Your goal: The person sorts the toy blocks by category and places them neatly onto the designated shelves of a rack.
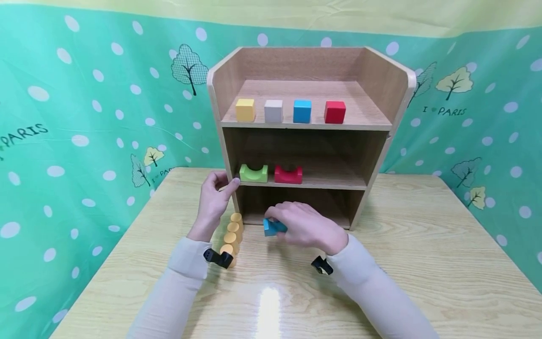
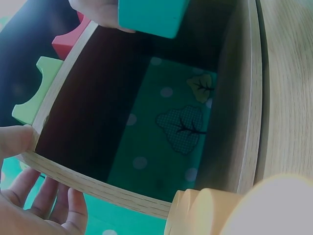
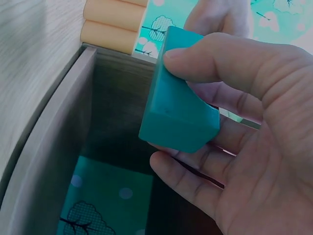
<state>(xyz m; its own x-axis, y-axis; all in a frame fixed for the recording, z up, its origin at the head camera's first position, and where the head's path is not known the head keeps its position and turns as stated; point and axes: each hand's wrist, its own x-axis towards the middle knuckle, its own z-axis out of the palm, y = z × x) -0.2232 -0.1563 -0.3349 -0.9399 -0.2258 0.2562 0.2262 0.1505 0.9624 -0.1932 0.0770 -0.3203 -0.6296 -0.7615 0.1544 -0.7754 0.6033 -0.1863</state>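
Observation:
My right hand (image 1: 306, 223) pinches a blue block with a curved notch (image 1: 273, 228), thumb on one face and fingers on the other. It is held in front of the bottom compartment of a small wooden shelf (image 1: 296, 187). My left hand (image 1: 215, 200) holds the shelf's left side panel, with the thumb (image 2: 17, 139) at the front edge by the middle board and the fingers outside. On that middle board sit a green notched block (image 1: 253, 175) and a red notched block (image 1: 289, 176), side by side with their notches up.
Along the shelf's top board stand a yellow cube (image 1: 245, 111), a white cube (image 1: 273, 112), a blue cube (image 1: 302, 112) and a red cube (image 1: 335, 113). Several orange cylinders (image 1: 230, 238) stand in a row on the table (image 1: 423, 263), near the left forearm. A patterned cloth (image 1: 106, 94) hangs behind.

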